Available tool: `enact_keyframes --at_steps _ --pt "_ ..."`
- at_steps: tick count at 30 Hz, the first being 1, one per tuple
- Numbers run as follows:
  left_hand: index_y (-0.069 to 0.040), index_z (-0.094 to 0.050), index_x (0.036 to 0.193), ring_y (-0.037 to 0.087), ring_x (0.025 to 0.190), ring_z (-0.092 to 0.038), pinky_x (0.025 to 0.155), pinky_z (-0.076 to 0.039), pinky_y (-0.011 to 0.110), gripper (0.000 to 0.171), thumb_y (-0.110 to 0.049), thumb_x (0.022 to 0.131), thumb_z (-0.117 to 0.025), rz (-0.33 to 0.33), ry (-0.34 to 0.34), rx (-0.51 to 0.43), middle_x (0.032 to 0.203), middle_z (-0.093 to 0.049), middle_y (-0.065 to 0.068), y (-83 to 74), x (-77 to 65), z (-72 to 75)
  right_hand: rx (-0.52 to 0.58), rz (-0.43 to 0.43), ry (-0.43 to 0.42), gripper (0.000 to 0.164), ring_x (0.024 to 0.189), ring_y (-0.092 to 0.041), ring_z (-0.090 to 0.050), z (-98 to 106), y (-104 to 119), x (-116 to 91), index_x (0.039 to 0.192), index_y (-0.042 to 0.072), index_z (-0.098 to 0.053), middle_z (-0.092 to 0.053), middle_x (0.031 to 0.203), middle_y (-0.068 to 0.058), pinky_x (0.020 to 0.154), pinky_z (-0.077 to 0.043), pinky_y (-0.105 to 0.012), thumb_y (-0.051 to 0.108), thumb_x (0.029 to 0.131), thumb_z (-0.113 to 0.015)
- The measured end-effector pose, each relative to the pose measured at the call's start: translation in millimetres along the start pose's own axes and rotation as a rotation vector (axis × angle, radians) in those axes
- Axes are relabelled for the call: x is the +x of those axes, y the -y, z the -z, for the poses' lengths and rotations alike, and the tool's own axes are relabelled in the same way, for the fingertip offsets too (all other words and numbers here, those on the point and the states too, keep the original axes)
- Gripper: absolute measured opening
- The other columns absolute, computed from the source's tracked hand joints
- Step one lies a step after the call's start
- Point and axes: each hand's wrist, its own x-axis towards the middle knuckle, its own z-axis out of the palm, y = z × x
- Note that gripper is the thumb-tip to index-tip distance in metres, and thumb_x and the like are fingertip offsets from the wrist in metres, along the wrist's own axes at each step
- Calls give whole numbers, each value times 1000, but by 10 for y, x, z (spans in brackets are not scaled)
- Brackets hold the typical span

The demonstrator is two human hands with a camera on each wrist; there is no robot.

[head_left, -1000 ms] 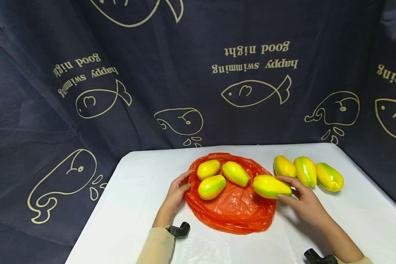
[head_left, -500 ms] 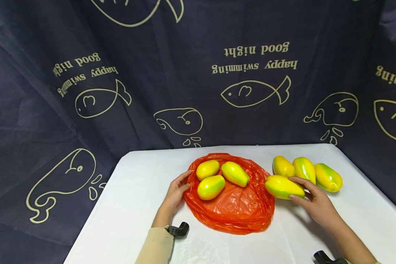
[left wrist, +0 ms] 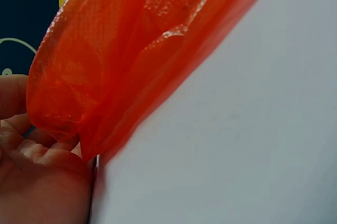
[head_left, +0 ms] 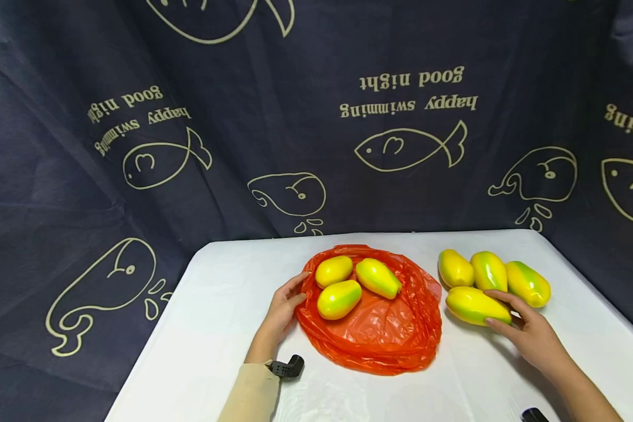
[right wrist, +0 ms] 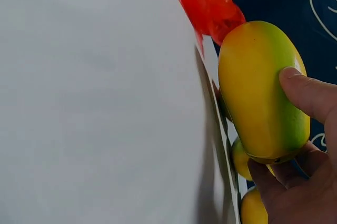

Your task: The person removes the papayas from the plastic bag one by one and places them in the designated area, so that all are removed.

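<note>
A red plastic bag (head_left: 377,328) lies spread on the table with its mouth turned up, and three yellow-green papayas (head_left: 339,299) rest in it. My left hand (head_left: 278,313) holds the bag's left rim; in the left wrist view the red film (left wrist: 79,87) runs between its fingers and thumb. To the right of the bag, my right hand (head_left: 533,337) grips a papaya (head_left: 477,306) at its right end. The right wrist view shows the thumb along the green side of this papaya (right wrist: 258,92) and the other fingers under its end.
Three more papayas (head_left: 488,274) lie in a row at the back right, just behind the held one. The white-covered table (head_left: 200,328) ends at a dark cloth (head_left: 316,117) printed with fish and whales.
My right hand has carried the papaya rightward, from over the bag's right edge to the table side near the row of papayas. The left hand and the bag have stayed in place.
</note>
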Motion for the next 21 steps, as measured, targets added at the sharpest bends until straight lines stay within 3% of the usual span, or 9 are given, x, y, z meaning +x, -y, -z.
enact_keyframes --at_steps 6,15,21 --pt "-11 -49 147 28 146 -37 110 -46 27 54 5 96 -47 -1 -3 9 158 -41 10 -3 -8 -7 -31 -69 2 54 108 28 -37 69 -82 -43 139 4 -53 -42 120 44 80 -38 6 13 90 -73" --pt "-11 -49 148 29 145 -39 111 -46 30 54 5 96 -46 7 -1 18 157 -41 10 1 0 -7 -28 -28 -34 54 109 27 -40 130 -174 -91 138 1 -54 -45 122 44 80 -39 6 5 88 -74" --pt "-11 -49 147 29 145 -39 110 -46 29 54 5 96 -47 7 -5 18 157 -42 10 -4 -5 -6 -77 -84 -19 55 107 29 -35 156 -191 -112 140 4 -52 -41 119 46 78 -37 6 14 91 -73"
